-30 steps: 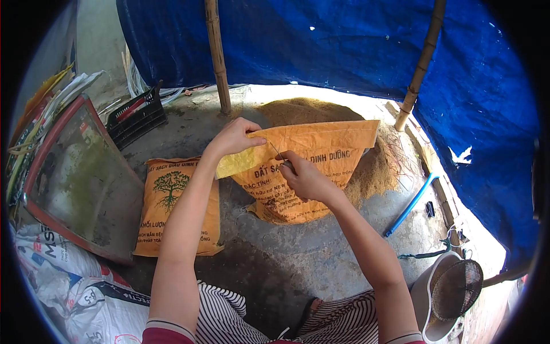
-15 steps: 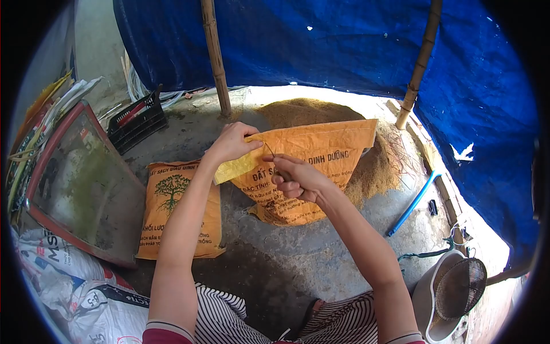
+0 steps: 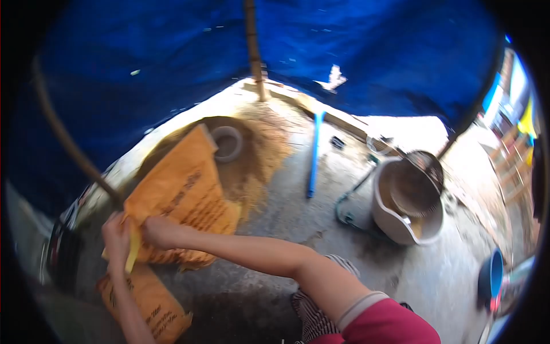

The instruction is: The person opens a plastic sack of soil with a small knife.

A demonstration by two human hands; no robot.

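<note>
My left hand is closed on the top corner of an orange printed sack, with a yellow strip hanging beside the fingers. Close by, my right hand is a fist against the same sack edge. A thin metal tool showed in that fist a moment ago; blur and the fingers hide it now. The sack stands tilted, with its printed side towards me. A second orange sack lies flat on the floor below, partly behind my left forearm.
Behind the sack is a heap of brown grain-like material with a round pale container in it. A blue pipe, a grey-white bucket under a mesh strainer, and a blue basin are rightward. Blue tarpaulin hangs behind.
My view has swung to the right, bringing the bucket and the blue basin further in. Both hands stay at the sack's corner, and the tool no longer shows.
</note>
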